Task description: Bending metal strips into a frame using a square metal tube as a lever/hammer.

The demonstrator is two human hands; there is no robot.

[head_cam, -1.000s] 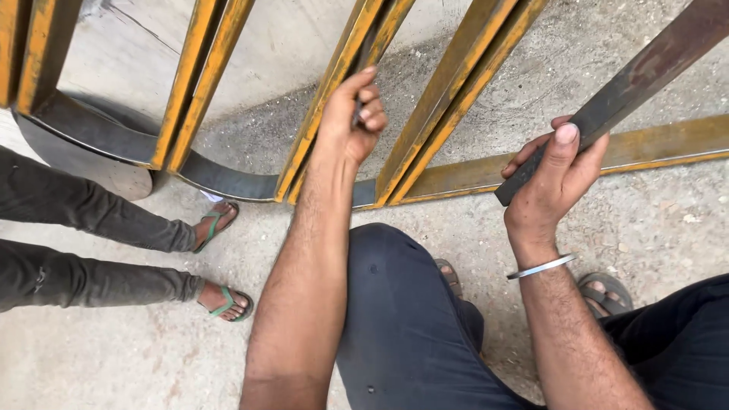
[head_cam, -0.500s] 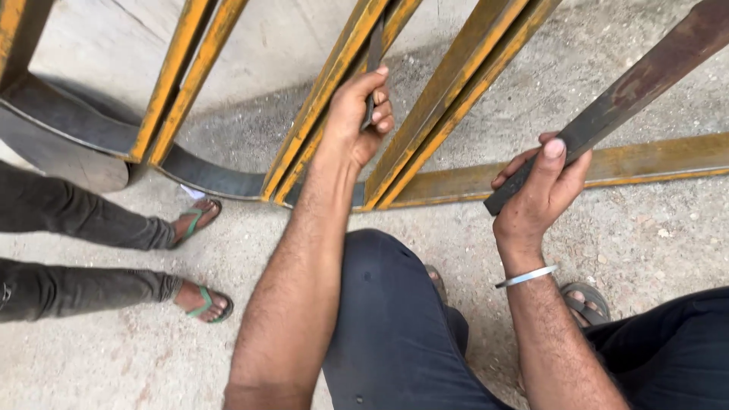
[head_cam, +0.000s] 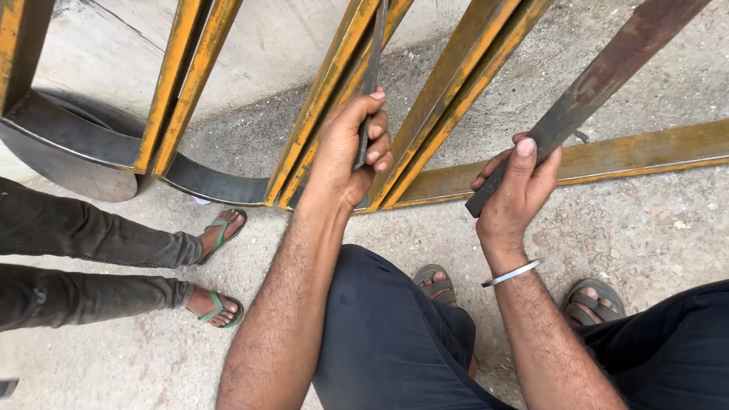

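Observation:
My left hand grips a thin dark flat metal strip that runs upward between two yellow-painted steel bars of a gate-like frame. My right hand, with a silver bangle on its wrist, is closed around the lower end of a dark rusty flat steel bar that slants up to the right, thumb pressed on its face. A yellow bottom rail of the frame lies on the concrete behind that bar.
Another person's legs in dark trousers and green-strapped sandals stretch in from the left. A curved dark steel strip joins the bars' lower ends. My own sandalled feet and dark trousers fill the bottom. Rough concrete ground lies all around.
My left hand has slid up and closed on the thin strip between the bars. The view has shifted, so the frame and the other person's legs sit lower left. The right hand keeps its grip.

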